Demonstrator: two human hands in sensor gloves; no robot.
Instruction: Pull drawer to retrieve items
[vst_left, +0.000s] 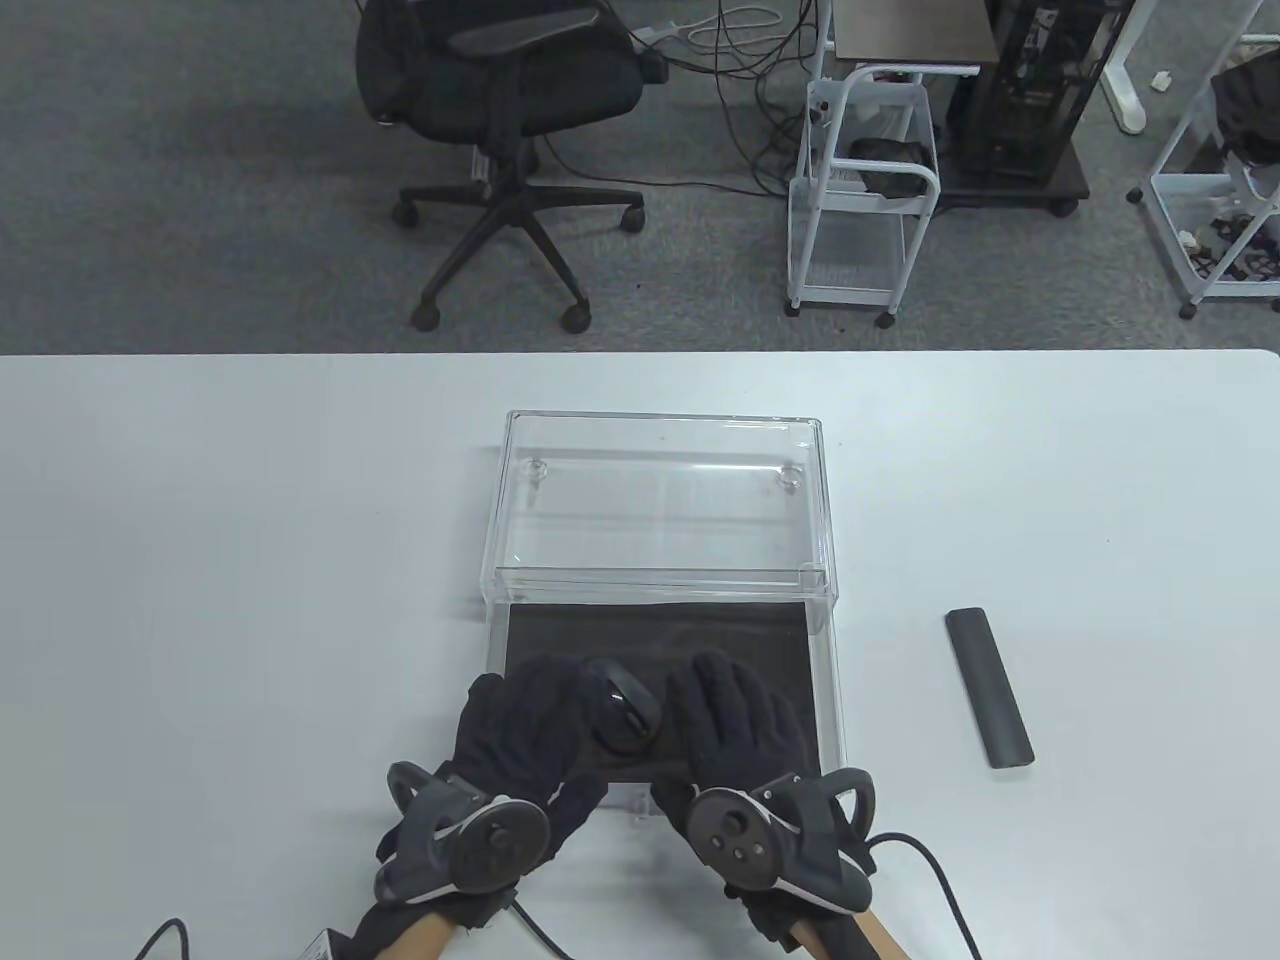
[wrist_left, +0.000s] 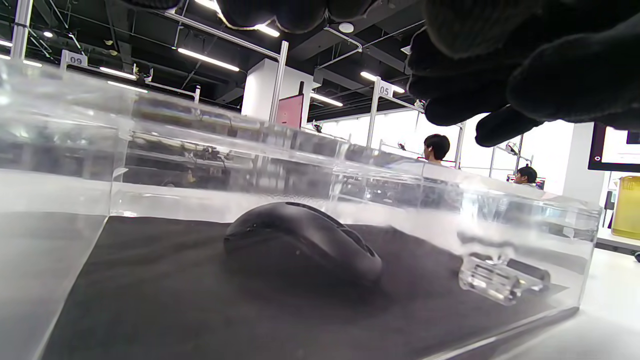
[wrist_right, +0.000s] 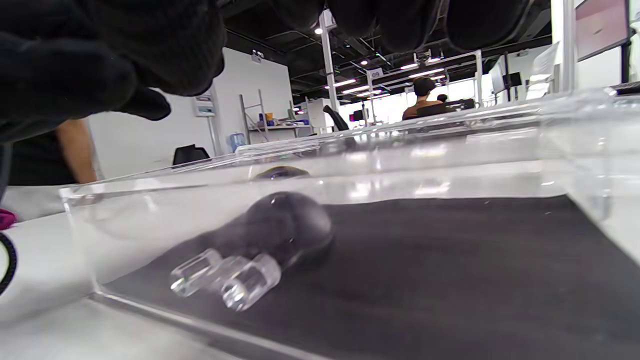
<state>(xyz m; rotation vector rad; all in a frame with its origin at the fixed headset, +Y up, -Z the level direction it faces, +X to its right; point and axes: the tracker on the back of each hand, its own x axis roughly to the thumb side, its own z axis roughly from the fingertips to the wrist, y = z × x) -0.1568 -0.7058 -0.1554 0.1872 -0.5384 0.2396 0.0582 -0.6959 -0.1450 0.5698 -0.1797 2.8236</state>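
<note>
A clear acrylic drawer (vst_left: 826, 690) with a black liner stands pulled out from its clear housing (vst_left: 660, 500) toward me. A black computer mouse (vst_left: 625, 710) lies on the liner near the drawer's front. It also shows in the left wrist view (wrist_left: 305, 242) and in the right wrist view (wrist_right: 292, 225). My left hand (vst_left: 530, 695) hovers over the drawer just left of the mouse, fingers spread. My right hand (vst_left: 725, 695) hovers just right of it, fingers spread. Neither hand holds the mouse. The clear drawer knob (wrist_left: 500, 285) sticks out from the front wall.
A black wrist rest (vst_left: 988, 686) lies on the white table (vst_left: 200, 560) to the right of the drawer. Glove cables trail off the table's near edge. An office chair and wire carts stand on the floor beyond the far edge.
</note>
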